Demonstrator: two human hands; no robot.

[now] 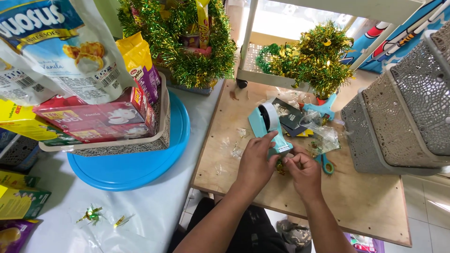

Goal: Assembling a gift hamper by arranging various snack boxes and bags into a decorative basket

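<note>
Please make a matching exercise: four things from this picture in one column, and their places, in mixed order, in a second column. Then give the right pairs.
Things:
1. tape dispenser
2. scissors
3. gift basket
4. tinsel scraps

Places:
A. on the round blue tray
B. on the white cloth, lower left
C. under the left hand, on the wooden board
D. beside the right hand, near the clear wrap

Pairs: 1-C, 2-D, 3-A, 4-B

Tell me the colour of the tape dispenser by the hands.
Light teal tape dispenser, holding a white roll; head view shows it.
</note>
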